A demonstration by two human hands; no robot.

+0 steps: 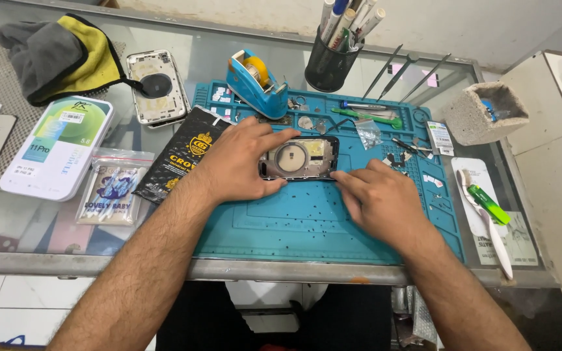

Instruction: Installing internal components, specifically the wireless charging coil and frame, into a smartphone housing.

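A dark phone housing, opened so that its bare inner frame and a round coil ring show, lies flat on the blue repair mat near the mat's middle. The left hand grips the housing's left end: the thumb runs along the near edge, the fingers reach over the far edge, so this grip is closed around the housing. The right hand lies at the housing's lower right corner; its fingertips press on the near edge and the mat just beside it, the fingers flat and extended rather than wrapped, so this grip is released, touching only. The housing sits between the two hands, closer to the left palm.

The mat lies on a glass counter. On the mat's far edge stands a blue tape dispenser with a yellow roll; right of it lie a green-handled tool and a small clear bag. Behind the mat a black pen cup holds markers, with tweezers beside it. A second, pale phone housing lies left of the dispenser, near a grey and yellow cloth. A black foil pouch touches the left wrist area; further left lie a white box and a packet of cotton swabs. At the right are a grey block and a green and white brush.
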